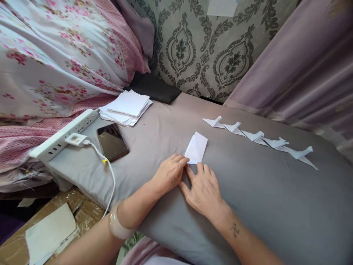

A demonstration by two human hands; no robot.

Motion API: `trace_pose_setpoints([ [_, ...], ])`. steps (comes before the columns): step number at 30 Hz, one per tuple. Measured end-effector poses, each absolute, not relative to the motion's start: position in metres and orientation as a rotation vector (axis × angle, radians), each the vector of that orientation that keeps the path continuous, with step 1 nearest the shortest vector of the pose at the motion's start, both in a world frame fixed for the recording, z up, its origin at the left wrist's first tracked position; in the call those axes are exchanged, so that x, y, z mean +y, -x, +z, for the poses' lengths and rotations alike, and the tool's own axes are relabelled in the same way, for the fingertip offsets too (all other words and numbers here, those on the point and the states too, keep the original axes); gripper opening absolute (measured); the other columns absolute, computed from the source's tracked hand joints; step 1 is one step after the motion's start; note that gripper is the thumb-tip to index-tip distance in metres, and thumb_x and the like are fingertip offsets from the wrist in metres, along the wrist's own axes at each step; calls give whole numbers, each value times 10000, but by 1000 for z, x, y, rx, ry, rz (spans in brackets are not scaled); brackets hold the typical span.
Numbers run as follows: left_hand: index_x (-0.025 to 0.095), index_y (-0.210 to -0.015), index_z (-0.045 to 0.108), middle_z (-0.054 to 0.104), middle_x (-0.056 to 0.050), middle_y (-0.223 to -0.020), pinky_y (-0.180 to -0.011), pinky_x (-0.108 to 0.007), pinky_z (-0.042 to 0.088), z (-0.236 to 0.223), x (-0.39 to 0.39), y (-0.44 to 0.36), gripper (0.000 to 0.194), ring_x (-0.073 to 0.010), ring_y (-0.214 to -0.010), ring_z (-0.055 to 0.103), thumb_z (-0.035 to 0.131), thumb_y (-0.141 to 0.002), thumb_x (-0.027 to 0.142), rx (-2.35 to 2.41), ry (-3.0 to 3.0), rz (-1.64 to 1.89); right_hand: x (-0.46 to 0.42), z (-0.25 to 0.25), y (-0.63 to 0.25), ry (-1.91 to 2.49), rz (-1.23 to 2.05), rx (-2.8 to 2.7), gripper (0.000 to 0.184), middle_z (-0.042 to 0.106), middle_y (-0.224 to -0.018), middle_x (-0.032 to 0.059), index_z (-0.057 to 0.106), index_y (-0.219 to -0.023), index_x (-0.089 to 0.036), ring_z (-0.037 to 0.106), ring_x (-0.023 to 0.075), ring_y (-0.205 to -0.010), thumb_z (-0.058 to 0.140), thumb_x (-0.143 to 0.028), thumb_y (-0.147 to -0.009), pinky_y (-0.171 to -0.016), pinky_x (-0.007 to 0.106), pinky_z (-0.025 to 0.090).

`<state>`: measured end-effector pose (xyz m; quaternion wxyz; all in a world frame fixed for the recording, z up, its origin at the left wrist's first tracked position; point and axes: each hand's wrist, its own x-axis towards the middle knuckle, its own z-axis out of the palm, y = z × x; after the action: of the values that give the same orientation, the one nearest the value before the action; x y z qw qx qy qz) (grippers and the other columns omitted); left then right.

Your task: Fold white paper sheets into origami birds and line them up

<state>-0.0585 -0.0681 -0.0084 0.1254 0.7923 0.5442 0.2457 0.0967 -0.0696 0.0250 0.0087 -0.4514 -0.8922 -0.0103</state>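
A small folded sheet of white paper (196, 148) lies on the grey cloth-covered surface in front of me. My left hand (171, 172) has its fingers pressed together at the paper's lower left corner, gripping it there. Just right of it, my right hand (204, 188) rests with thumb and fingers apart, its fingertips along the paper's bottom edge. The right index finger comes close to the left fingertips; whether they touch is hard to see. Several folded paper birds (254, 137) stand in a slanting row to the right.
A stack of white paper (128, 105) sits at the back left, near a black cloth-like item (157, 88). A phone (112, 141) lies beside a white power strip (66, 134) with a plugged-in charger (77, 140). Its white cable (112, 176) hangs over the front edge. Below is a cardboard box (85, 206).
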Motion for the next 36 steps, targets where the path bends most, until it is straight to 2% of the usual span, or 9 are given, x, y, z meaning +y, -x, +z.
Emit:
trace_pose_setpoints([
  [4, 133, -1239, 490, 626, -80, -950, -764, -341, 493, -3, -71, 52, 337, -220, -851, 546, 398, -915, 149, 1656, -2466, 398, -62, 21, -113, 1363, 91, -2736, 478, 548, -1028, 117, 509, -1304, -176, 477, 257, -939, 418, -448, -922, -850, 403, 386],
  [8, 164, -1216, 513, 603, -78, -971, -754, -341, 468, 2, -71, 43, 322, -217, -875, 532, 323, -980, 274, 1694, -2536, 227, -57, 18, -124, 1345, 175, -2695, 404, 558, -1066, 101, 527, -1265, -170, 488, 237, -962, 378, -373, -949, -866, 375, 398],
  [13, 211, -1313, 478, 579, -89, -990, -711, -358, 414, 4, -72, 36, 393, -231, -860, 507, 314, -980, 341, 1752, -2567, 201, -55, 12, -129, 1368, 196, -2645, 363, 560, -1057, 101, 551, -1202, -149, 491, 230, -957, 369, -338, -952, -853, 354, 410],
  [18, 270, -1311, 494, 557, -92, -959, -688, -357, 370, 2, -68, 32, 402, -231, -830, 486, 317, -971, 389, 1803, -2569, 259, -56, 8, -130, 1405, 140, -2618, 343, 563, -1014, 104, 537, -1202, -121, 488, 229, -936, 399, -275, -929, -814, 350, 413],
  [26, 235, -1263, 532, 578, -112, -966, -678, -349, 391, 4, -66, 22, 372, -254, -855, 514, 349, -959, 348, 1812, -2569, 281, -61, 8, -123, 1466, 27, -2608, 284, 557, -952, 99, 574, -1097, -117, 486, 223, -896, 389, -209, -903, -764, 338, 414],
  [31, 209, -1069, 638, 643, -75, -906, -715, -314, 449, 7, -54, 44, 311, -212, -833, 574, 381, -948, 337, 1764, -2246, 572, -62, 11, -130, 1477, 114, -2560, 321, 568, -996, 107, 570, -1142, -105, 500, 235, -944, 420, -209, -878, -782, 339, 439],
  [34, 172, -978, 650, 664, -49, -846, -701, -281, 479, 0, -38, 60, 263, -172, -762, 601, 402, -898, 204, 1870, -1881, 763, -57, 11, -143, 1419, 301, -2469, 352, 581, -1044, 99, 580, -1153, -122, 520, 213, -981, 387, -134, -858, -843, 327, 447],
  [36, 155, -953, 669, 659, -66, -894, -774, -306, 485, -4, -29, 65, 330, -183, -841, 601, 383, -814, 69, 1886, -1897, 774, -52, 9, -152, 1355, 480, -2377, 389, 592, -1086, 88, 589, -1146, -144, 539, 190, -1012, 357, -88, -839, -898, 319, 442],
])
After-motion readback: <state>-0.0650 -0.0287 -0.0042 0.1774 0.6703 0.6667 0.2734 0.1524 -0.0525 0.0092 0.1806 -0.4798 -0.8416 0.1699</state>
